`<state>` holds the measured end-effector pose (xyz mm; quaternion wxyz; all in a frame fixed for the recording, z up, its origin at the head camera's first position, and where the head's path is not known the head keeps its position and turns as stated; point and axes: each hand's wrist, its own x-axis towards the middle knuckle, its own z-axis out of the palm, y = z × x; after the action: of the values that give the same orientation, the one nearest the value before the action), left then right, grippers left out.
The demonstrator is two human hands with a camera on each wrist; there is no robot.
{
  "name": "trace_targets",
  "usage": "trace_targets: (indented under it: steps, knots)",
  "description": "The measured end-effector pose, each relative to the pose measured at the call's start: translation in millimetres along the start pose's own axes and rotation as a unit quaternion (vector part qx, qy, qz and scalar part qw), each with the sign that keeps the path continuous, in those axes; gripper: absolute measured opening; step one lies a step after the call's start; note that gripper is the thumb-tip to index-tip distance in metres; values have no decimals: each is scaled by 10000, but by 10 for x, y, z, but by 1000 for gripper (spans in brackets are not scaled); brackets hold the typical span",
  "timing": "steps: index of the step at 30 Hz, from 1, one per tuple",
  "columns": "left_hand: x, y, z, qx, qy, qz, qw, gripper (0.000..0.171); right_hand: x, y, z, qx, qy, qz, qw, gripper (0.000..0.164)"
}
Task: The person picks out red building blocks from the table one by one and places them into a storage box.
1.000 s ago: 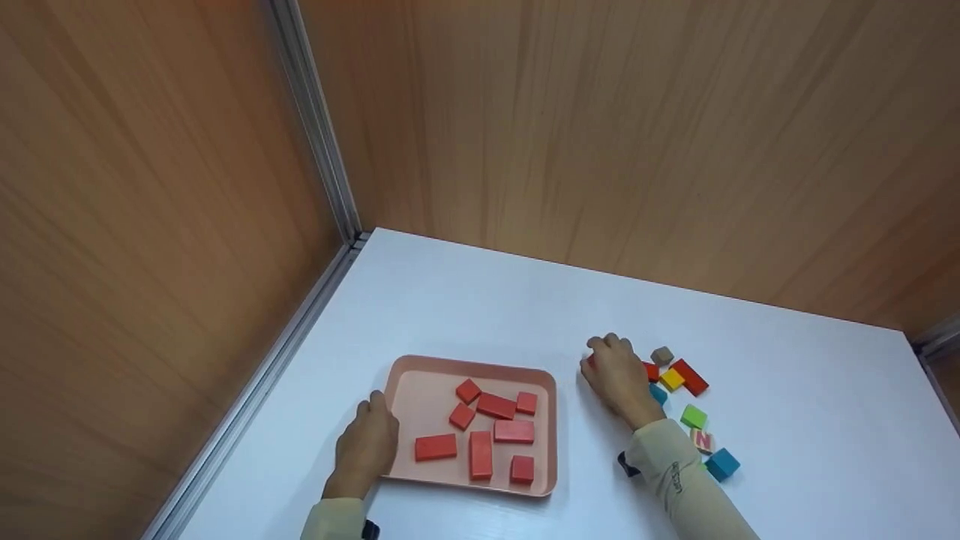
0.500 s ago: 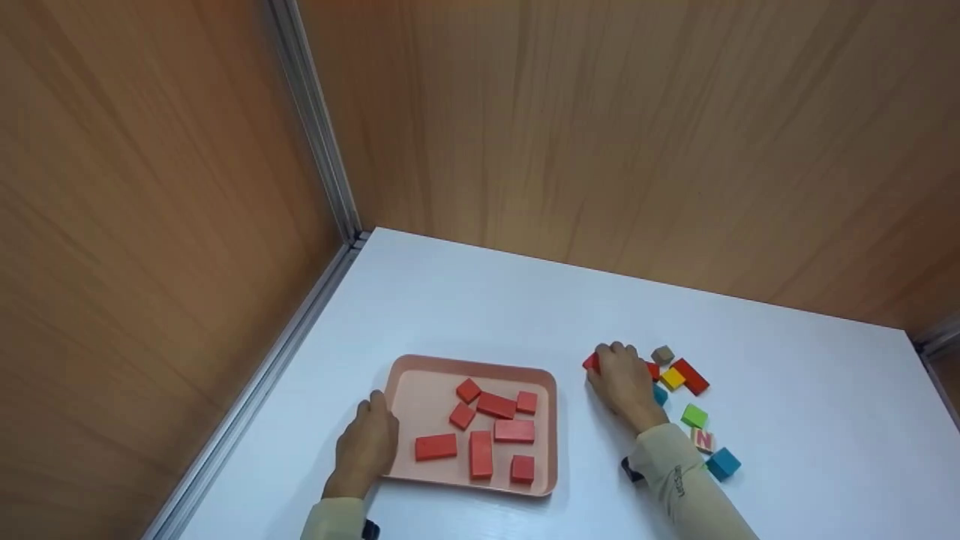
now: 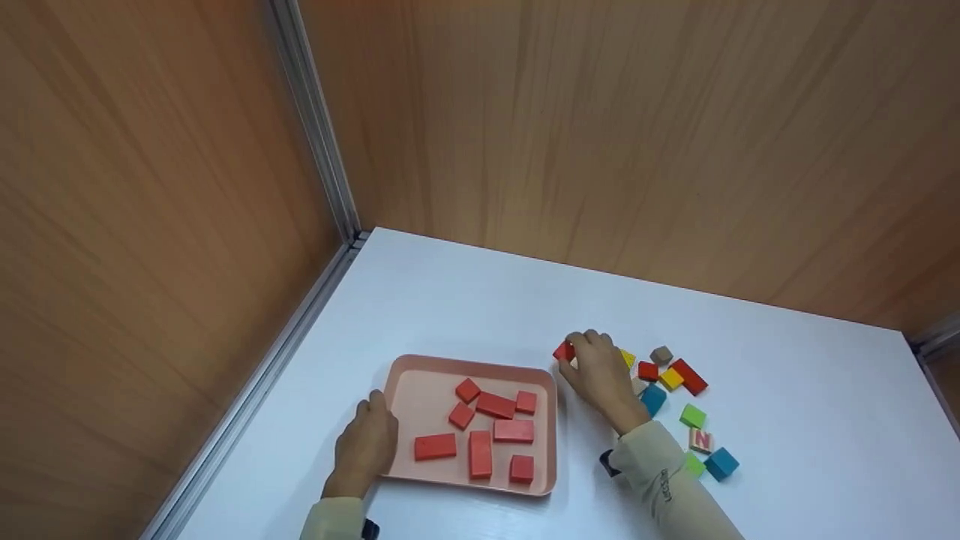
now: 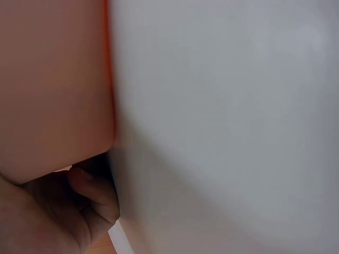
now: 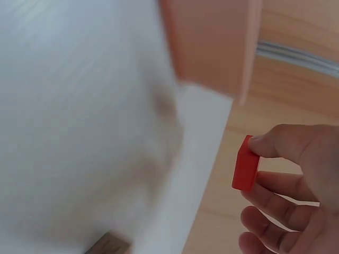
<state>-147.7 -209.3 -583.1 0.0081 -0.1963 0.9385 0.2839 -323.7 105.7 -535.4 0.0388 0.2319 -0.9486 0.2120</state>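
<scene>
In the head view, my right hand pinches a red block between thumb and fingertips, to the right of the tray's far corner. The right wrist view shows this red block held at the thumb tip, the other fingers curled behind it. My left hand grips the left side of a pink tray, its fingers curled at the outer wall; in the left wrist view the tray wall hides part of them. Several red blocks of cube and oblong shape lie in the tray.
Right of the tray lie loose blocks: a long red one, a small red one, a yellow one, blue ones, green ones, a lettered one and a grey-brown one. Wood-grain panels border the white table.
My right hand has moved left, carrying the red block away from the pile. Yellow, blue and pale blocks that it covered now show. The left hand and tray stay put.
</scene>
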Motion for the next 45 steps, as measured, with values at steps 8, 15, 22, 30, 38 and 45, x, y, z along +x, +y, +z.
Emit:
trace_targets:
  steps: [8, 15, 22, 30, 38, 45]
  knots:
    - [9, 30, 24, -56, 33, -65, 10000, 25, 24, -483, 46, 102, 333, -914, 9952, 41]
    - [3, 60, 51, 106, 301, 260, 9992, 16, 28, -767, 122, 160, 172, -1397, 9899, 36]
    - [8, 76, 41, 25, 155, 73, 9999, 21, 25, -973, 211, 351, -147, -1488, 9881, 36]
    - [16, 71, 55, 15, 155, 39, 9999, 20, 44, -1161, 350, 282, -672, -1923, 9786, 37]
    - [18, 93, 58, -52, 19, -170, 9998, 24, 33, -1302, 512, -79, -1256, -2112, 9693, 42]
    - [-1, 71, 44, -62, 164, -24, 9998, 23, 27, -1339, 672, -336, -1180, -2637, 9568, 29]
